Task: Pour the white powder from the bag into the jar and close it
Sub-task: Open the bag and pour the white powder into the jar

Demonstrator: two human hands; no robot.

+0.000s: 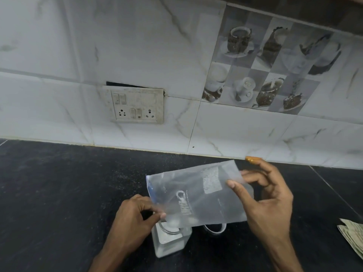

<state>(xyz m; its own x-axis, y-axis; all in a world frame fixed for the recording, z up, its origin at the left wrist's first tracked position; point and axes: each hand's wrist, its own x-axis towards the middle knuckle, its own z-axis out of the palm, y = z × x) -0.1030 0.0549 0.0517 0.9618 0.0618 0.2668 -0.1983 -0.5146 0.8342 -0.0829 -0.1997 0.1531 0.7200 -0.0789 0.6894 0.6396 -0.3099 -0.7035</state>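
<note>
- Step in hand, as I read it: the pour, at or near its tail end. The clear, flat plastic zip bag (196, 195) looks almost empty; only a little white shows at its low corner over the jar mouth.
- Left hand (133, 218): thumb and fingertips pressed together on the bag's lower left corner, right above the clear square plastic jar (170, 240).
- Right hand (261, 201): pinching the bag's upper right end between thumb and fingers, lifted higher, so the bag slopes down toward the jar.
- Jar stands upright on the dark speckled stone counter (59, 193), open, white powder visible inside. It sits below the left grip, well under the right one.
- A clear round lid (215, 229) seems to lie just right of the jar, partly hidden behind the bag; I cannot be sure.
- Next move calls for shaking out the remainder with the corner kept over the mouth, then setting the bag aside and fitting the lid.
- Folded paper notes (351, 236) lie at the far right edge, well apart.
</note>
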